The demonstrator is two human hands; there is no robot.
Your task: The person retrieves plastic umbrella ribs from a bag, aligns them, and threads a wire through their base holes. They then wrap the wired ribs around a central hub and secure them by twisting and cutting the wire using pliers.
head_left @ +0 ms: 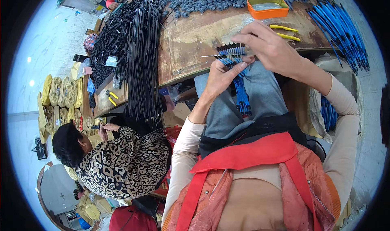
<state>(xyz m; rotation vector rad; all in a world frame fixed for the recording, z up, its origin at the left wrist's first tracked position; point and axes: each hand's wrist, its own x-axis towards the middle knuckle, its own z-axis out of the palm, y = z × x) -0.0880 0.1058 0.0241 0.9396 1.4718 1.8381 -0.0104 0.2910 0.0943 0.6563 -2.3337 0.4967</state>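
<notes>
Many blue strips (241, 93) could slip toward six o'clock if the left hand (221, 78), fingers closed round them, slackens; right hand (270, 50) half-curled, hold unclear.

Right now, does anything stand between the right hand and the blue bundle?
Nothing visible does. The right hand is beside the black tips of the bundle; a thin rod crosses just below them, near the left hand.

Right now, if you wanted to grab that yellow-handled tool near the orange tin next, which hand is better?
Probably the right hand: it's close to the yellow-handled tool, though I can't tell if it holds anything. The left hand is farther and holds the blue-and-black bundle.
</notes>
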